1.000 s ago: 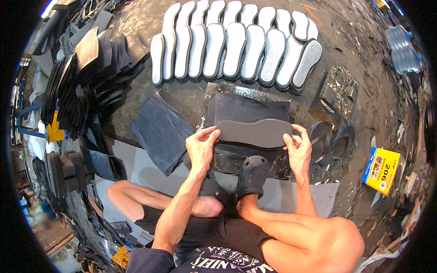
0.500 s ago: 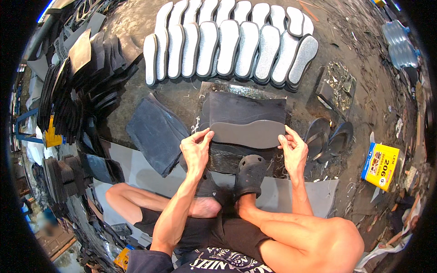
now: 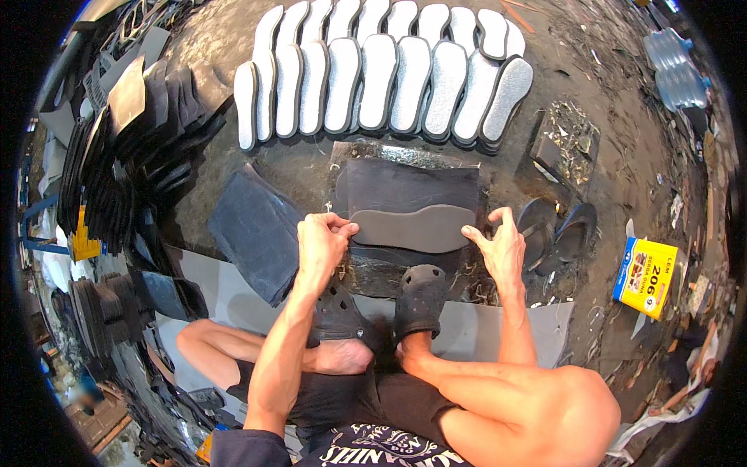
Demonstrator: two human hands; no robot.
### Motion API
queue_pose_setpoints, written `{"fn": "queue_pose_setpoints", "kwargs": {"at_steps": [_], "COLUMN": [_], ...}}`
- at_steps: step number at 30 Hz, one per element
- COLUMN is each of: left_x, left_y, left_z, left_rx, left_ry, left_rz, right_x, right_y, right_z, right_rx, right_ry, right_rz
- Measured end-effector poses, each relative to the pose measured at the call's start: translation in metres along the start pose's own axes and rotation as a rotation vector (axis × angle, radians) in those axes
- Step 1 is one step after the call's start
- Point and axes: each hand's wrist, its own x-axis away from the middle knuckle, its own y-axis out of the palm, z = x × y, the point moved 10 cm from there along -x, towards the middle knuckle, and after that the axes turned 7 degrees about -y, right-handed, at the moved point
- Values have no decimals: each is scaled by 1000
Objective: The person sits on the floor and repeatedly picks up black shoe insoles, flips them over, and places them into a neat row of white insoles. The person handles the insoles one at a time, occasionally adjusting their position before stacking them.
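Observation:
A dark grey shoe sole (image 3: pixel 416 229), long and curved, lies across a black rubber sheet (image 3: pixel 412 183) in front of me. My left hand (image 3: pixel 323 243) has thumb and fingers closed at the sole's left end. At the other end, the thumb tip of my right hand (image 3: pixel 500 247) rests by the sole's edge, with the index finger raised apart from it. Sheet and sole lie on a dark, shiny board (image 3: pixel 373 278).
White-topped soles (image 3: pixel 377 82) stand in two overlapping rows at the back. Left are dark sheets (image 3: pixel 253 233) and stacked black pieces (image 3: pixel 85 187). Flip-flops (image 3: pixel 574 233), a yellow tin (image 3: pixel 647 278) and a scrap-covered block (image 3: pixel 566 148) sit right. My clogs (image 3: pixel 420 303) are near the board.
The sole has settled onto the black sheet. My right index finger has lifted off its end, while the left hand stays at the opposite end. The whole view has shifted slightly.

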Motion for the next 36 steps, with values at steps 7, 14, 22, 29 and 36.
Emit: {"fn": "queue_pose_setpoints", "kwargs": {"at_steps": [7,14,22,29,36], "left_x": [-18,-2,5,7,4], "left_y": [2,7,12,6,23], "left_z": [-5,-2,9,-15,0], "left_rx": [43,96,60,153,140], "left_ry": [35,46,46,-41,8], "left_rz": [-89,-19,9,33,34], "right_x": [1,-67,-302,-368,-323], "right_y": [11,33,-87,-45,-197], "right_z": [-69,-77,-131,-162,-164], "right_rx": [-226,-149,356,714,315], "right_ry": [-463,-497,-674,-684,-897], "right_rz": [-47,-350,564,193,1051]}}
